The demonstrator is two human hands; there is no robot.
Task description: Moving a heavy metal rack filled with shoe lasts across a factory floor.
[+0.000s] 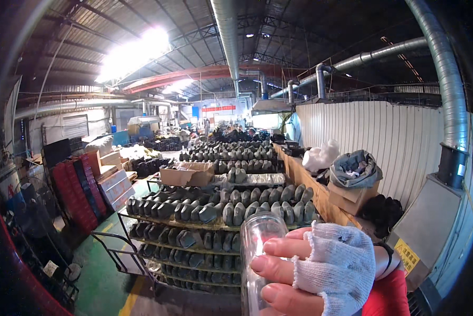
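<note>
My right hand (pixel 320 268), in a white knit glove with bare fingertips, is at the lower right. Its fingers are wrapped round a clear, cylindrical bottle (pixel 264 225) with a rounded upper end. The bottle's lower part is partly behind my fingers and runs out at the bottom edge. A dark band circles my wrist, and a red sleeve shows below it. Just beyond the bottle stands a wheeled rack (pixel 215 226) with several tiers of dark grey, shoe-shaped pieces (pixel 189 210). My left hand is out of view.
An opened cardboard box (pixel 186 174) sits among further rows of shoe-shaped pieces. Along the right runs a wooden ledge (pixel 320 192) with a grey bag (pixel 355 168) in a carton. A grey metal cabinet (pixel 426 221) stands at right. Red stacked boxes (pixel 73 195) line the left, beside green floor (pixel 102 274).
</note>
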